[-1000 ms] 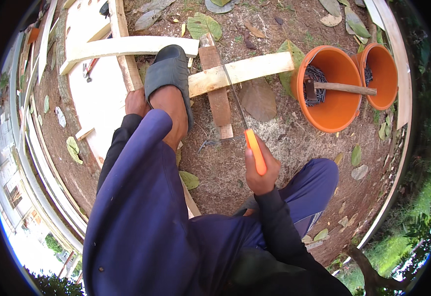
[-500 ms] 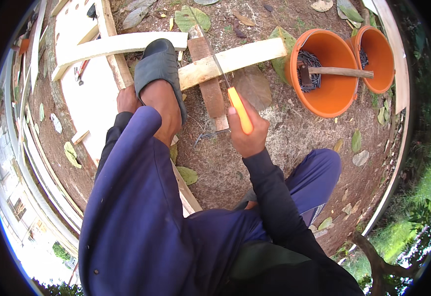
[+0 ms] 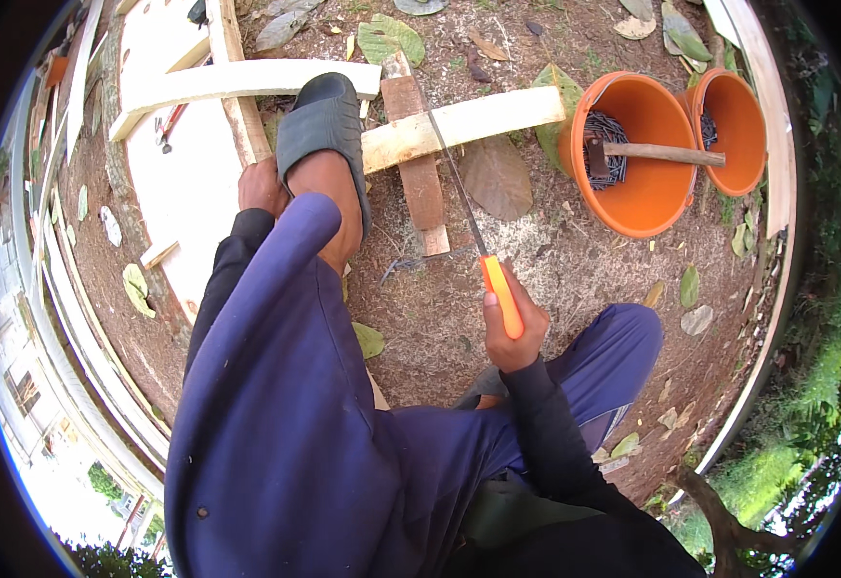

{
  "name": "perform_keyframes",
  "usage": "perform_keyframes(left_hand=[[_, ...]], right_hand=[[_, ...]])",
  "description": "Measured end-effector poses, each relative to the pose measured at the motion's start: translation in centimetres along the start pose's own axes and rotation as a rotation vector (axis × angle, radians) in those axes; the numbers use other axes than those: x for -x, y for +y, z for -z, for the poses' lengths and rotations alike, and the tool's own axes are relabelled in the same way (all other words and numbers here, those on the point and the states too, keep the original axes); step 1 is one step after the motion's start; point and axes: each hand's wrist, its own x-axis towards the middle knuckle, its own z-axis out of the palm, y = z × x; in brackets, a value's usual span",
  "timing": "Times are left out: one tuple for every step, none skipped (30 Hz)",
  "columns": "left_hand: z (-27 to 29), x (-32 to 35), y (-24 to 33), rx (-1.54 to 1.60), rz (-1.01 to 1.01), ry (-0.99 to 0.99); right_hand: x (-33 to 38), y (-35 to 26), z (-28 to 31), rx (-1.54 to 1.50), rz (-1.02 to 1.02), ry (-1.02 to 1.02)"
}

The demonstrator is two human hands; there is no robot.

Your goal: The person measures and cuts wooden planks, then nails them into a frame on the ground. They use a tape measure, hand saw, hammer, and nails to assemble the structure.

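Observation:
My right hand is closed round the orange-yellow handle of a handsaw. Its thin blade slants up and left from the handle and crosses a pale wooden plank. That plank lies over a reddish-brown wood block on the ground. My foot in a dark slide sandal stands at the plank's left end, by another pale curved board. Beside the sandal, my left hand is closed at the lower end of a long wooden beam; its fingertips are hidden.
To the right, an orange bucket holds nails, and a hammer lies across it. A second orange bucket with nails adjoins it. A large pale board lies at left. Dry leaves and sawdust cover the soil.
My right hand has drawn the saw back toward me and slightly right, so more blade shows on the near side of the plank. My left hand and foot keep their places on the wood.

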Motion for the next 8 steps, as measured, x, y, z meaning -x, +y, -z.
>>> perform_keyframes(left_hand=[[0.2,-0.2,0.3,0.008,-0.003,-0.003],[0.3,-0.2,0.5,0.015,-0.006,-0.006],[0.3,0.2,0.6,-0.008,0.007,0.012],[0.1,0.1,1.0,-0.028,0.007,0.034],[-0.1,-0.1,1.4,-0.049,0.007,0.055],[-0.2,0.2,0.8,-0.049,0.011,0.073],[-0.7,0.1,0.2,-0.035,0.002,0.087],[-1.2,0.0,-0.5,-0.021,-0.006,0.099]], right_hand=[[-0.3,-0.4,0.0,-0.018,-0.036,-0.003],[-0.9,-0.8,-0.2,-0.036,-0.072,-0.005],[-1.7,-0.9,-0.7,-0.054,-0.109,-0.008],[-4.1,-0.1,-2.1,-0.061,0.029,0.030],[-6.5,0.4,-3.6,-0.096,0.022,0.054],[-8.5,-0.4,-4.9,-0.141,0.009,0.063],[-9.4,-1.0,-4.9,-0.177,-0.070,0.027],[-10.0,-1.5,-4.9,-0.215,-0.149,-0.009]])
